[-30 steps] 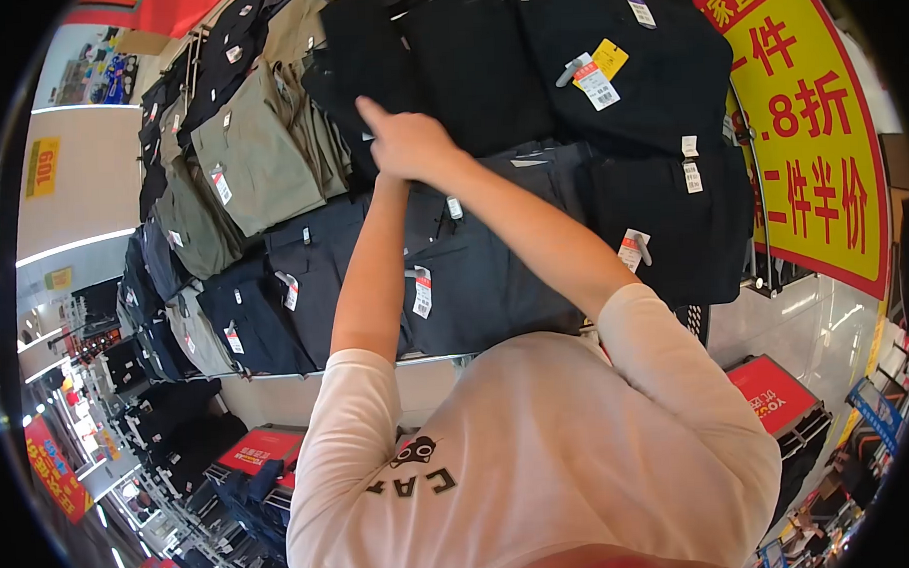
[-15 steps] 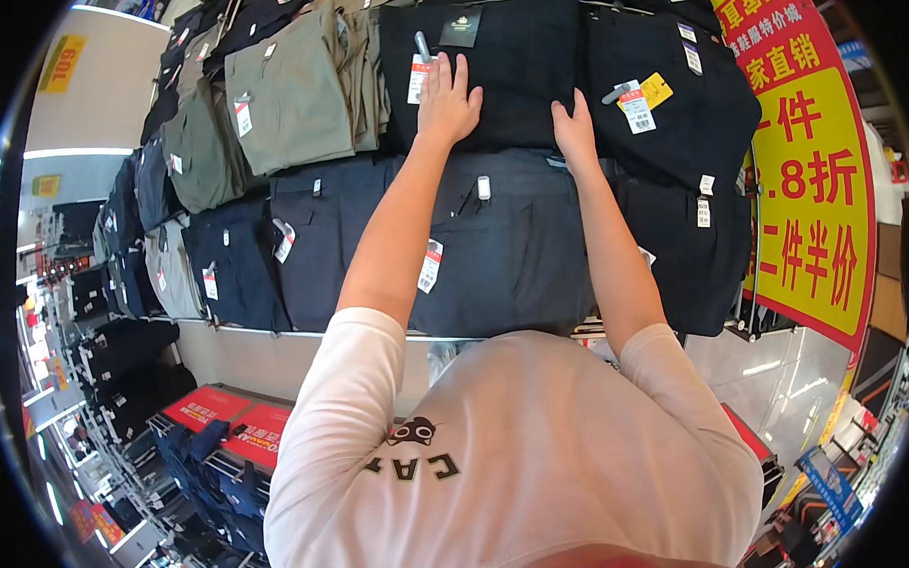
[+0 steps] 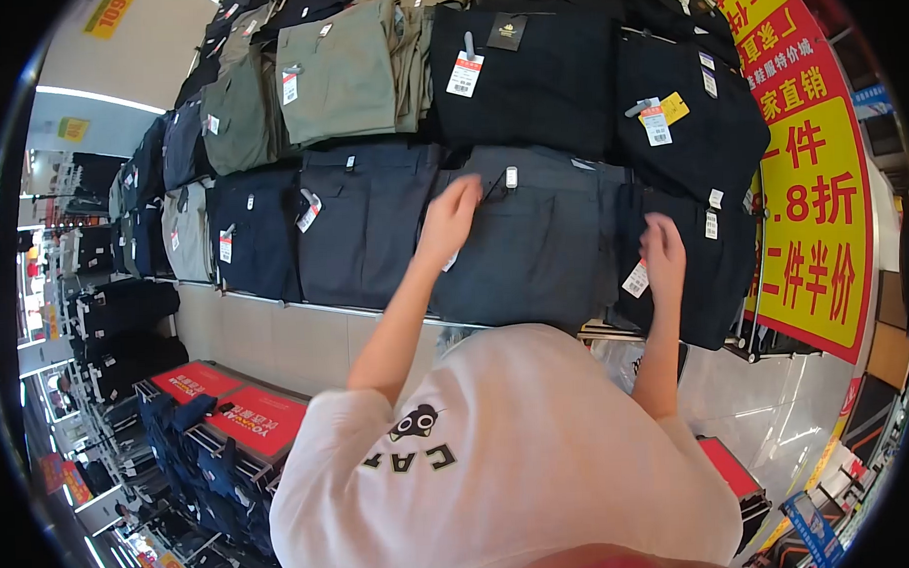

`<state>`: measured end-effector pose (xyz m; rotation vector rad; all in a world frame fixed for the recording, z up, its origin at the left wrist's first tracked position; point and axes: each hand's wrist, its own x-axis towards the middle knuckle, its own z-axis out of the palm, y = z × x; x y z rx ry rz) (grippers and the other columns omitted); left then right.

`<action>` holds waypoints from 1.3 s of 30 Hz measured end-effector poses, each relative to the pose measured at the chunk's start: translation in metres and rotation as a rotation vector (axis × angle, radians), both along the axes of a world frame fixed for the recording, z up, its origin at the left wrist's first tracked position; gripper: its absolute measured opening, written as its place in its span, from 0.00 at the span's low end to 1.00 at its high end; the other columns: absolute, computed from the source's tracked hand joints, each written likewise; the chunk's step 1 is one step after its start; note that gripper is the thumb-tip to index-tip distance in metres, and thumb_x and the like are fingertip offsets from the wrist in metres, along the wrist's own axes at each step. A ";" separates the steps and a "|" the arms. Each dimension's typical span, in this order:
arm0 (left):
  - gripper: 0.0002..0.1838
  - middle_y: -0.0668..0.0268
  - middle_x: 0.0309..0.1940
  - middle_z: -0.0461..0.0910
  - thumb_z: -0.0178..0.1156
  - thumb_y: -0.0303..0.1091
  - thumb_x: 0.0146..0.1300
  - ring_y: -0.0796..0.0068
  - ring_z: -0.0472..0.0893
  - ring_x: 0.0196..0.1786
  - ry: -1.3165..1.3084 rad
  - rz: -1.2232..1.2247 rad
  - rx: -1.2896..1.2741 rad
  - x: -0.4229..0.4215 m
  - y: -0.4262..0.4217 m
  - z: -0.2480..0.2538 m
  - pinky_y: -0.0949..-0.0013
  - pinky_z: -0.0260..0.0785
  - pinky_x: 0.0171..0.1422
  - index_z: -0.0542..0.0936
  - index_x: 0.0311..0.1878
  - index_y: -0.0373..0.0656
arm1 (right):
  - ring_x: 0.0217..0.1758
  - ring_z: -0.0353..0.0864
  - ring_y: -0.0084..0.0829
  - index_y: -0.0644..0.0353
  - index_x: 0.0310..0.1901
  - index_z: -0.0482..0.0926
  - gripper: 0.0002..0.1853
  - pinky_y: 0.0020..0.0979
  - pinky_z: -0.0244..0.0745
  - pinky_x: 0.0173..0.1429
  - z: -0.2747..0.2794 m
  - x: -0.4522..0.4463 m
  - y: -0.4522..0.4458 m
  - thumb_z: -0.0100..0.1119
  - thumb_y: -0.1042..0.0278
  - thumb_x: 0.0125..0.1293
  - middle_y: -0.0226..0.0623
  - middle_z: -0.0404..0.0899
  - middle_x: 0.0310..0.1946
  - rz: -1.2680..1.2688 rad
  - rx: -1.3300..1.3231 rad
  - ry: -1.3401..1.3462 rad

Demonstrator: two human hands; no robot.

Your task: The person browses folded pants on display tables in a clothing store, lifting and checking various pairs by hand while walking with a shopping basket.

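Observation:
My left hand (image 3: 450, 222) is over the left edge of a folded pair of dark grey trousers (image 3: 533, 236), its fingers loosely bent and slightly blurred. Nothing shows in it, and I cannot tell if it touches the cloth. To the right, my right hand (image 3: 664, 252) hovers in front of folded dark trousers (image 3: 713, 285), near a white price tag (image 3: 635, 278). Its fingers are half curled, with nothing visible in them. Above the grey pair lie black trousers (image 3: 558, 90) with a red-and-white price tag (image 3: 464, 75) and a dark brand label (image 3: 507, 32).
Olive trousers (image 3: 337, 83) and navy trousers (image 3: 256, 236) are stacked on the sloping rack to the left. A red and yellow sale sign (image 3: 806, 172) stands along the right side. Red-topped display stands (image 3: 264, 416) are at lower left.
Both hands have come off the black trousers and moved down toward my body, the right one also outward. The view has shifted, so the rack sits a little farther right.

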<state>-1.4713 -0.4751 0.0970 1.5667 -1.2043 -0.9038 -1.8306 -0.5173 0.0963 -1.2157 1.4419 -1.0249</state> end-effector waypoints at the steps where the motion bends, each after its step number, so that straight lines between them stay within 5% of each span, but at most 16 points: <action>1: 0.13 0.63 0.32 0.83 0.51 0.32 0.74 0.77 0.82 0.35 0.175 0.067 0.056 -0.001 0.029 -0.021 0.72 0.76 0.43 0.80 0.50 0.35 | 0.28 0.69 0.15 0.61 0.48 0.79 0.10 0.20 0.69 0.32 -0.009 -0.022 0.020 0.53 0.65 0.75 0.24 0.73 0.26 -0.020 0.020 0.033; 8: 0.14 0.67 0.25 0.78 0.52 0.38 0.74 0.79 0.76 0.26 0.225 -0.006 0.416 -0.014 0.115 -0.052 0.73 0.70 0.33 0.79 0.39 0.37 | 0.27 0.74 0.16 0.61 0.43 0.80 0.10 0.22 0.71 0.31 -0.040 -0.047 0.099 0.54 0.64 0.74 0.27 0.76 0.25 0.045 0.229 0.220; 11: 0.14 0.47 0.28 0.78 0.55 0.38 0.69 0.52 0.79 0.32 -0.137 -0.232 0.287 -0.019 0.110 -0.059 0.57 0.70 0.40 0.76 0.37 0.33 | 0.27 0.74 0.17 0.61 0.43 0.80 0.10 0.23 0.70 0.32 -0.048 -0.035 0.123 0.54 0.64 0.74 0.28 0.76 0.25 0.058 0.232 0.181; 12: 0.14 0.47 0.29 0.79 0.54 0.39 0.69 0.51 0.80 0.33 -0.195 -0.255 0.254 -0.017 0.108 -0.067 0.58 0.70 0.41 0.77 0.37 0.34 | 0.27 0.74 0.17 0.61 0.43 0.79 0.10 0.23 0.70 0.32 -0.048 -0.031 0.136 0.55 0.64 0.74 0.28 0.77 0.25 0.041 0.226 0.177; 14: 0.13 0.66 0.27 0.77 0.54 0.38 0.71 0.77 0.77 0.32 -0.106 -0.287 0.345 -0.011 0.106 -0.081 0.70 0.70 0.37 0.77 0.37 0.37 | 0.28 0.73 0.17 0.62 0.43 0.79 0.10 0.23 0.69 0.34 -0.045 -0.028 0.170 0.56 0.63 0.73 0.28 0.76 0.24 -0.044 0.205 0.156; 16: 0.15 0.54 0.28 0.79 0.55 0.40 0.69 0.61 0.80 0.33 -0.042 -0.326 0.295 -0.005 0.107 -0.096 0.61 0.71 0.41 0.77 0.38 0.35 | 0.33 0.76 0.23 0.62 0.47 0.78 0.13 0.27 0.73 0.39 -0.040 -0.023 0.216 0.61 0.60 0.70 0.33 0.79 0.30 -0.177 0.089 0.323; 19: 0.12 0.63 0.25 0.76 0.56 0.39 0.70 0.74 0.75 0.30 -0.017 -0.409 0.321 0.003 0.105 -0.109 0.67 0.69 0.37 0.77 0.37 0.38 | 0.49 0.79 0.49 0.62 0.58 0.71 0.32 0.43 0.76 0.50 -0.066 -0.025 0.303 0.69 0.48 0.60 0.51 0.77 0.46 -0.345 0.018 0.758; 22: 0.11 0.68 0.23 0.72 0.56 0.39 0.71 0.79 0.72 0.28 -0.022 -0.422 0.335 -0.001 0.104 -0.096 0.71 0.66 0.34 0.75 0.37 0.41 | 0.54 0.77 0.55 0.62 0.60 0.70 0.36 0.48 0.74 0.52 -0.084 -0.010 0.392 0.69 0.44 0.58 0.54 0.77 0.48 -0.420 0.255 0.930; 27: 0.12 0.67 0.24 0.70 0.56 0.40 0.71 0.78 0.69 0.29 -0.120 -0.419 0.316 -0.010 0.106 -0.082 0.69 0.63 0.35 0.73 0.38 0.39 | 0.42 0.82 0.55 0.59 0.44 0.78 0.18 0.48 0.76 0.46 -0.116 0.009 0.462 0.64 0.53 0.61 0.53 0.82 0.36 -0.535 0.509 0.723; 30: 0.12 0.67 0.24 0.70 0.55 0.39 0.71 0.77 0.69 0.29 -0.163 -0.419 0.298 -0.012 0.111 -0.082 0.69 0.63 0.36 0.73 0.38 0.38 | 0.41 0.82 0.55 0.58 0.41 0.78 0.16 0.49 0.76 0.45 -0.117 0.010 0.462 0.63 0.55 0.61 0.52 0.83 0.34 -0.619 0.357 0.730; 39: 0.12 0.61 0.29 0.74 0.56 0.38 0.70 0.72 0.73 0.34 -0.289 -0.349 0.238 -0.010 0.113 -0.099 0.67 0.67 0.42 0.74 0.39 0.37 | 0.40 0.83 0.56 0.58 0.35 0.83 0.18 0.51 0.78 0.48 -0.120 -0.021 0.435 0.59 0.50 0.57 0.54 0.83 0.34 -0.501 0.516 0.690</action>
